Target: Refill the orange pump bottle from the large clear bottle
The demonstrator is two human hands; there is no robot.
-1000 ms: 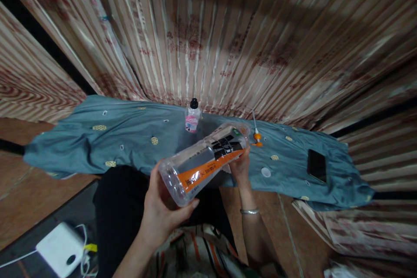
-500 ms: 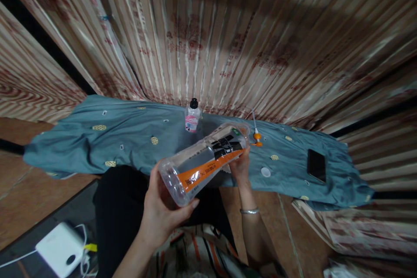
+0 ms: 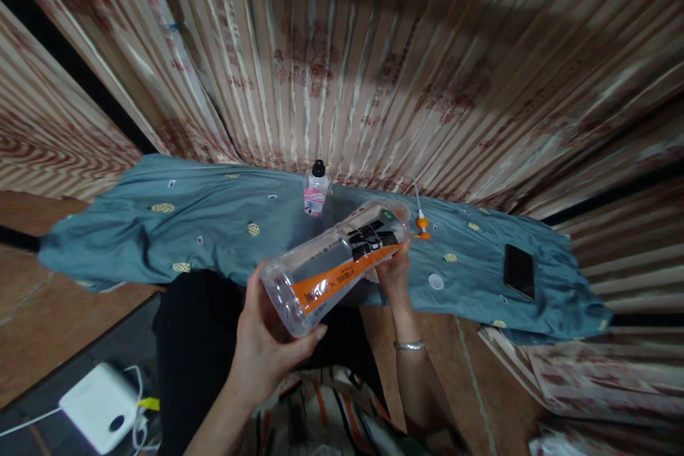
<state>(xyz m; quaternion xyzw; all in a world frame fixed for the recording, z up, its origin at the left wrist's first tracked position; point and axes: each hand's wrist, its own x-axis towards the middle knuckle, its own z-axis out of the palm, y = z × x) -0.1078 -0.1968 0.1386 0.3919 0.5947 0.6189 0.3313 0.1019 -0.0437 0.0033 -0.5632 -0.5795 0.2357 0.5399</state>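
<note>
A large clear plastic bottle [image 3: 335, 263] with an orange and black label lies tilted across both my hands, above the near edge of the cloth. My left hand [image 3: 270, 342] is wrapped round its lower left end, thumb underneath. At the upper right end, my right hand [image 3: 394, 271] grips it from below, with most of the fingers hidden behind it. Just beyond that end, an orange pump head [image 3: 422, 228] with a pale tube rests on the cloth. A small clear bottle [image 3: 316, 189] with a black cap and pink label stands upright behind.
Teal cloth [image 3: 214, 192] covers the narrow surface in front of me. On its right lie a black phone [image 3: 519, 271] and a small white disc [image 3: 436, 281]. Striped curtains [image 3: 347, 50] hang close behind. A white box with cables [image 3: 99, 406] sits at lower left.
</note>
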